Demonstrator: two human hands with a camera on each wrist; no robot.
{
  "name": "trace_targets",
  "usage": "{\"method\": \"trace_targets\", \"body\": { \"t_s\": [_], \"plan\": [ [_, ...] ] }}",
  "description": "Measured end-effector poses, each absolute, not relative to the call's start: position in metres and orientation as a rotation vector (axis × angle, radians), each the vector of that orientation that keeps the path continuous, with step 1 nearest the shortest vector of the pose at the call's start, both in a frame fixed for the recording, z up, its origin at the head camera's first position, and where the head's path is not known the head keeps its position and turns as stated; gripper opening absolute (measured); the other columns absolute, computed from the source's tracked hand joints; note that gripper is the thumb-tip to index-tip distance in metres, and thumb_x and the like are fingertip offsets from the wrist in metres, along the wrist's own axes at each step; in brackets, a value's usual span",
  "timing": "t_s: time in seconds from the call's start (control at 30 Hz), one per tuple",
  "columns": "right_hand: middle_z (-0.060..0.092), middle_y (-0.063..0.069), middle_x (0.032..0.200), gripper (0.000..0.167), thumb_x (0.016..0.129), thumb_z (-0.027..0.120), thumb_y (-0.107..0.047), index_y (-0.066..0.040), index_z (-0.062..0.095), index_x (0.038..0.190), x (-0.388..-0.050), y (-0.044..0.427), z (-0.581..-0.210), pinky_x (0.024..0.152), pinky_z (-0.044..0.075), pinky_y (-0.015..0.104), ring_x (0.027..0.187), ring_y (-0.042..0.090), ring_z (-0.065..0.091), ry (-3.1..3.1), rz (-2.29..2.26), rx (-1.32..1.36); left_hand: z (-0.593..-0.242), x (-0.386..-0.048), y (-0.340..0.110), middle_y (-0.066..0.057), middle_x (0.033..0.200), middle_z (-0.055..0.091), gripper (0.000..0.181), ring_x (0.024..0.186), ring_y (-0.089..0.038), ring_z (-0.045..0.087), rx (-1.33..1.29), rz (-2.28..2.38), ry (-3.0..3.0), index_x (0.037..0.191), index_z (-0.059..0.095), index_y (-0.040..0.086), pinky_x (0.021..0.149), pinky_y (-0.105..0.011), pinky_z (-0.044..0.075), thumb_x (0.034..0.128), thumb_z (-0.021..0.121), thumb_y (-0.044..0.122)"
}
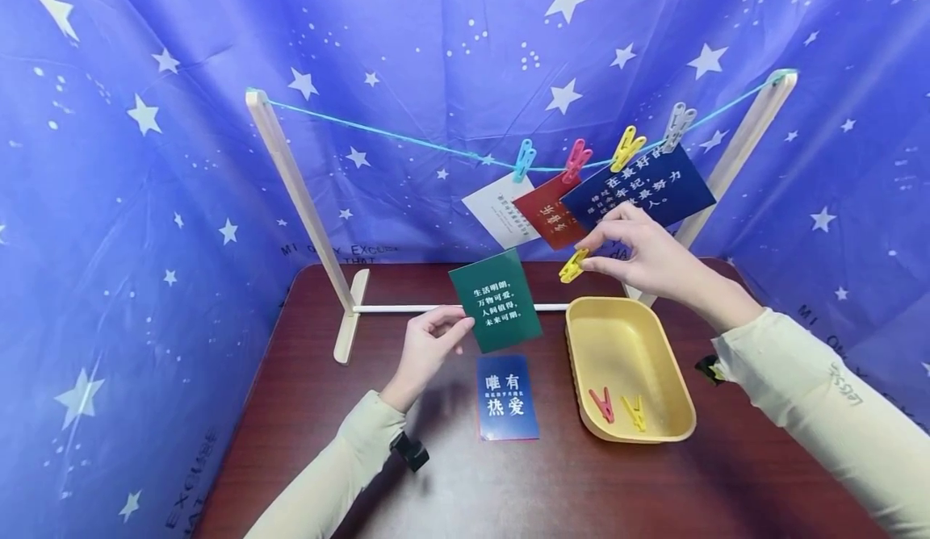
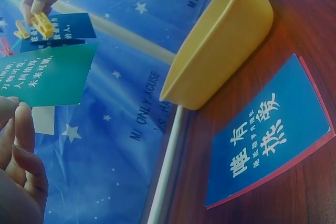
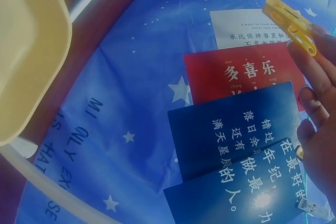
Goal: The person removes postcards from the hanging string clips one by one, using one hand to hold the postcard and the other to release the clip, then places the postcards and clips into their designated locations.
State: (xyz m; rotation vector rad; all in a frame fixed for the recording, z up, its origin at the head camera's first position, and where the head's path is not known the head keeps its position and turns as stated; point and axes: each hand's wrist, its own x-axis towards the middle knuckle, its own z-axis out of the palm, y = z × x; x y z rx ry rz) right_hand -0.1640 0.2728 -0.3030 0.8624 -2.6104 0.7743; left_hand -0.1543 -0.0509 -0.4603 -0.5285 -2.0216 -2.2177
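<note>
My left hand point(image 1: 433, 344) pinches a green card point(image 1: 501, 301) with white writing by its left edge, above the table. Between thumb and fingers, my right hand point(image 1: 639, 252) holds a yellow clothespin point(image 1: 574, 265), in front of the hanging cards. A cyan string point(image 1: 407, 140) bears a white card point(image 1: 501, 208) under a blue clothespin point(image 1: 524, 160), a red card point(image 1: 552, 215) under a pink one point(image 1: 577, 160), and overlapping dark blue cards point(image 3: 231, 129) under a yellow and a grey clothespin point(image 1: 679, 126). On the table lies a blue card point(image 1: 507, 410) with a red edge beneath it.
A yellow tray point(image 1: 632, 434) at the right holds a red clothespin point(image 1: 601, 404) and a yellow one point(image 1: 635, 414). Two wooden posts point(image 1: 298, 192) carry the string, joined below by a white rod point(image 1: 407, 308). A blue star-printed curtain point(image 1: 407, 31) surrounds the dark red table point(image 1: 312, 394).
</note>
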Motion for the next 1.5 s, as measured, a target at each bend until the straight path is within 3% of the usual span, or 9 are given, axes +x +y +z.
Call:
{"method": "trace_targets", "body": {
  "t_s": [0.33, 0.53, 0.7, 0.97, 1.2, 1.5],
  "plan": [
    [0.06, 0.003, 0.1, 0.02, 0.083, 0.087, -0.004, -0.013, 0.079, 0.1, -0.158, 0.274, -0.309, 0.077, 0.046, 0.036, 0.098, 0.015, 0.049, -2.639, 0.773, 0.838, -0.466, -0.152, -0.047, -0.024, 0.088, 0.073, 0.014, 0.052, -0.008, 0.056, -0.557, -2.235, -2.031, 0.104, 0.072, -0.013, 0.051, -0.025, 0.051, 0.0912, 0.075, -0.006],
    [0.058, 0.002, 0.103, 0.02, 0.085, 0.086, -0.006, -0.013, 0.08, 0.103, -0.157, 0.278, -0.313, 0.07, 0.048, 0.025, 0.097, 0.014, 0.047, -2.672, 0.791, 0.798, -0.469, -0.153, -0.044, -0.016, 0.085, 0.074, 0.013, 0.052, -0.006, 0.056, -0.575, -2.232, -2.033, 0.102, 0.072, -0.012, 0.051, -0.024, 0.051, 0.091, 0.075, -0.006],
    [0.057, 0.003, 0.102, 0.02, 0.086, 0.085, -0.007, -0.013, 0.079, 0.105, -0.157, 0.281, -0.32, 0.063, 0.045, 0.024, 0.093, 0.017, 0.047, -2.681, 0.806, 0.783, -0.469, -0.15, -0.044, -0.024, 0.086, 0.073, 0.013, 0.053, -0.007, 0.056, -0.588, -2.236, -2.055, 0.102, 0.072, -0.012, 0.052, -0.028, 0.053, 0.0918, 0.074, -0.005],
    [0.059, 0.003, 0.101, 0.022, 0.085, 0.086, -0.011, -0.013, 0.08, 0.107, -0.155, 0.282, -0.328, 0.076, 0.042, 0.033, 0.096, 0.016, 0.049, -2.712, 0.777, 0.742, -0.475, -0.145, -0.044, -0.034, 0.088, 0.069, 0.015, 0.053, -0.007, 0.056, -0.558, -2.267, -2.106, 0.105, 0.071, -0.012, 0.054, -0.023, 0.051, 0.0931, 0.074, -0.003],
    [0.062, 0.001, 0.1, 0.022, 0.085, 0.087, -0.014, -0.013, 0.081, 0.107, -0.153, 0.286, -0.343, 0.077, 0.046, 0.037, 0.098, 0.014, 0.05, -2.749, 0.775, 0.725, -0.48, -0.141, -0.045, -0.033, 0.088, 0.07, 0.015, 0.053, -0.007, 0.056, -0.526, -2.274, -2.14, 0.106, 0.072, -0.011, 0.053, -0.022, 0.05, 0.0935, 0.073, -0.002],
    [0.063, 0.0, 0.098, 0.021, 0.085, 0.087, -0.016, -0.015, 0.081, 0.106, -0.149, 0.291, -0.353, 0.077, 0.042, 0.034, 0.095, 0.017, 0.051, -2.772, 0.799, 0.715, -0.484, -0.141, -0.044, -0.033, 0.092, 0.072, 0.02, 0.053, -0.007, 0.057, -0.51, -2.312, -2.152, 0.111, 0.073, -0.011, 0.054, -0.024, 0.051, 0.0939, 0.073, -0.002]
  ]
}}
